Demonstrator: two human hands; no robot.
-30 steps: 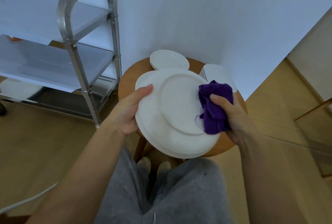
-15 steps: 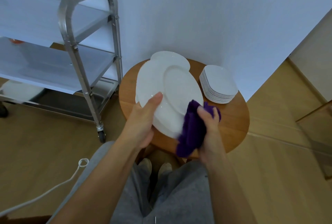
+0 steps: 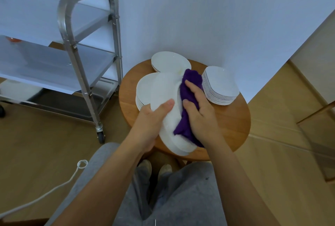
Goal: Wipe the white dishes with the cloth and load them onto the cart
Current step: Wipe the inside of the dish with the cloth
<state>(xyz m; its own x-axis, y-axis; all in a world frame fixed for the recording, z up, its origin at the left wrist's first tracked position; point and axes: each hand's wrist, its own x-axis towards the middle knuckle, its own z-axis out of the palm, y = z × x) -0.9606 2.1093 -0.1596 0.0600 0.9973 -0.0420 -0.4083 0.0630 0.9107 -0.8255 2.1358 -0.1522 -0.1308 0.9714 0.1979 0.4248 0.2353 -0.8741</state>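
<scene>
Plate (image 3: 164,99) was gripped at its near-left edge by left hand (image 3: 150,126); cloth (image 3: 188,102) was pressed on it under right hand (image 3: 201,115). Firm, overlapping strokes were advised.

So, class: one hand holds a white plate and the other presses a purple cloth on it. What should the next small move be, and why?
Probably draw the purple cloth down the plate toward its near rim. The right hand presses the cloth against the plate's right half while the left hand grips the left edge, and the bare left part looks unwiped.
</scene>
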